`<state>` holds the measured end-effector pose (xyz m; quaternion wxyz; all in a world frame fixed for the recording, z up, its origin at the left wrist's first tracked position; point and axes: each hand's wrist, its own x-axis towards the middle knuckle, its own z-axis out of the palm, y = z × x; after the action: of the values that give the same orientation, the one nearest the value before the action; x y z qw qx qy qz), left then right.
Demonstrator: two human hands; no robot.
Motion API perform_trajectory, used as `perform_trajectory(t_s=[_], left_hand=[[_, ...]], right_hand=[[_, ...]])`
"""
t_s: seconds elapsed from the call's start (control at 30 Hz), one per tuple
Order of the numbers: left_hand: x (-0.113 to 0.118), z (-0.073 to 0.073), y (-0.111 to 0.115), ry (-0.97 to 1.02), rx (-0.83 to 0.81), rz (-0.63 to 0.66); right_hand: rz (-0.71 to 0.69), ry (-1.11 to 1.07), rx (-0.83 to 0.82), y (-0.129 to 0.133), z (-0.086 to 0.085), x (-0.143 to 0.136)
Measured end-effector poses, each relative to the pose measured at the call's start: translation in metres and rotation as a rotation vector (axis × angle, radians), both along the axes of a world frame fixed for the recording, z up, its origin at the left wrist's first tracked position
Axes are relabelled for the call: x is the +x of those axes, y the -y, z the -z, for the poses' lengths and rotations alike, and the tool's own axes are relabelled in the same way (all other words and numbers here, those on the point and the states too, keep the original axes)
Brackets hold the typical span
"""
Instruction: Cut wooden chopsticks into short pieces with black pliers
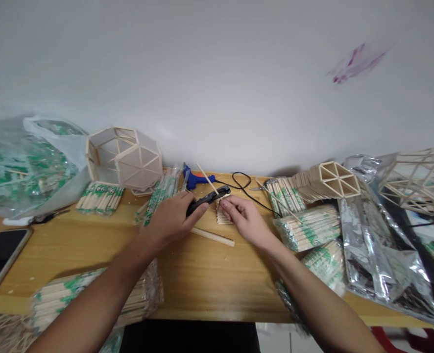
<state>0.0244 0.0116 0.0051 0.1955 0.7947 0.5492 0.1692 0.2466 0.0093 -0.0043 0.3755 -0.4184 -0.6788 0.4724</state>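
Observation:
My left hand [175, 212] is wrapped round a pair of black pliers [210, 197], its jaws pointing right. A thin wooden stick [206, 178] slants up and left from the jaws. My right hand [243, 218] is closed in a pinch right beside the jaw end, at the stick's lower end; its fingertips hide most of what they grip. Beneath those fingers lies a small row of short wooden pieces [222, 217]. A few joined sticks [213, 237] rest on the table just below my left hand.
Behind my hands lies a blue glue gun [198, 179] with a black cord. Wooden stick frames [139, 162] [339, 180] stand at left and right. Wrapped chopstick bundles [310, 226], a silver bag [382, 260], a plastic bag [26, 166] and a phone [4, 257] surround the work area.

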Motion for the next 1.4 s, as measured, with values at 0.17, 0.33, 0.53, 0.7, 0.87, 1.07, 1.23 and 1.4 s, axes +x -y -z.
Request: perform_trajectory(t_s=[0.17,0.33,0.53,0.7,0.87,1.07,1.23,1.4], left_hand=[[0.0,-0.001,0.0,0.027,0.003,0.021],[0.0,0.0,0.0,0.035,0.004,0.021],[-0.001,0.0,-0.001,0.001,-0.016,0.029],[-0.001,-0.001,0.0,-0.076,-0.036,0.058],[0.001,0.0,0.002,-0.168,-0.013,0.09],[0.005,0.005,0.004,-0.216,0.035,0.119],[0.007,0.006,0.005,-0.269,0.02,0.12],[0.01,0.007,0.007,-0.277,0.003,0.112]], right_hand=[[-0.05,-0.093,-0.134,-0.005,0.001,0.003],[-0.055,-0.151,-0.197,-0.006,0.004,0.004],[-0.037,-0.144,-0.253,-0.005,0.001,0.004],[-0.01,-0.239,-0.388,-0.009,-0.006,0.013],[-0.031,-0.379,-0.609,-0.013,-0.007,0.016],[-0.008,-0.335,-0.676,-0.011,-0.008,0.012],[0.018,-0.316,-0.714,-0.011,-0.006,0.011],[0.034,-0.301,-0.715,-0.012,-0.005,0.012]])
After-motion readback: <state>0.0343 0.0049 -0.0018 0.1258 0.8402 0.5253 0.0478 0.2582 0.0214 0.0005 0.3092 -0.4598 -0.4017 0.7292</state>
